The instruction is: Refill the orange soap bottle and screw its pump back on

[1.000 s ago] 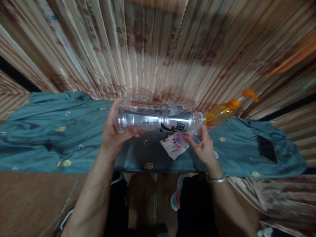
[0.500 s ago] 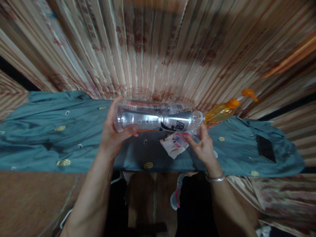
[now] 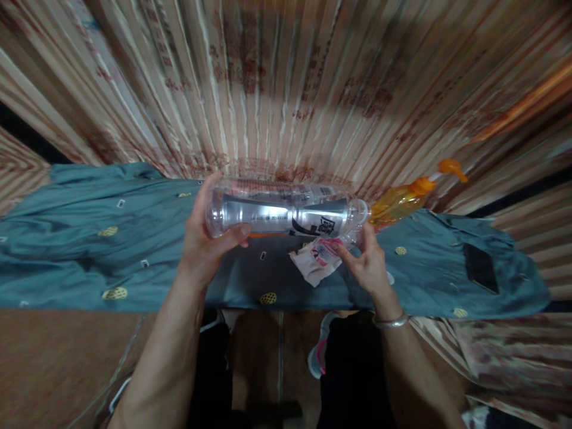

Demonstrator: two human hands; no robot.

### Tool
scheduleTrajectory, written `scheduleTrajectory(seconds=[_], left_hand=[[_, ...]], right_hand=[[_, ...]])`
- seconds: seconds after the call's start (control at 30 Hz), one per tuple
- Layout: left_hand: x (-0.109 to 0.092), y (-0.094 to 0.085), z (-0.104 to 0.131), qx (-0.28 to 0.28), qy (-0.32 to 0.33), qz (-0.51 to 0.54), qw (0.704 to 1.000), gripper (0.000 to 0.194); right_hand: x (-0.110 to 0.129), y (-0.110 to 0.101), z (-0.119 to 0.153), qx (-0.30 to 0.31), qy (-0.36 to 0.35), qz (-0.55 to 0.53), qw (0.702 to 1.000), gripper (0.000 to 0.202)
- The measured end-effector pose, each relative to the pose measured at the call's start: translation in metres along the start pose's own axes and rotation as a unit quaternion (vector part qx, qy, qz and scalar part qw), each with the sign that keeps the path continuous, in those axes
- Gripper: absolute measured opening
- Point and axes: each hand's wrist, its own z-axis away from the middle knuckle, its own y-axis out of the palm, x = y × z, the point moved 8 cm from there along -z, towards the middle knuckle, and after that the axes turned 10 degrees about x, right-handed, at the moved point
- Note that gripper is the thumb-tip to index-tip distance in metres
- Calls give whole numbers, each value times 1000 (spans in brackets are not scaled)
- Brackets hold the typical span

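OK, clear bottle (image 3: 268,214) is sideways over the teal cloth (image 3: 156,232), neck to the right. Left hand (image 3: 201,244) is spread bottle-wide, gripping the base, thumb on near side. Right hand (image 3: 369,265) is curled at the neck, thumb pinching crumpled wrapper (image 3: 315,265); some fingers hidden.

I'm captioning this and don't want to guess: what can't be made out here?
In the head view:
Small print on the clear bottle: too small and blurred.
Lower end of the orange pump bottle: hidden behind the clear bottle.
White object by the right hand: partly covered by it.
Print on the wrapper: blurred.
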Motion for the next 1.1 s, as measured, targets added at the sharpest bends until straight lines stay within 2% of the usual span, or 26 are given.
scheduleTrajectory(seconds=[0.27,0.4,0.57,0.9,1.1], left_hand=[[-3,2,0,-4,-18,-3,1000,79],[-2,0,0,-19,-7,9,1000,80],[-2,1,-1,-6,11,12,1000,75],[-2,0,0,-34,-4,24,999,78],[-2,1,0,-33,-5,12,999,79]], right_hand=[[1,-1,-1,0,8,-11,1000,85],[1,1,-1,5,5,-15,1000,85],[0,2,0,6,-4,-8,1000,82],[0,1,-1,3,-3,-8,1000,82],[2,0,-1,0,0,-7,1000,81]])
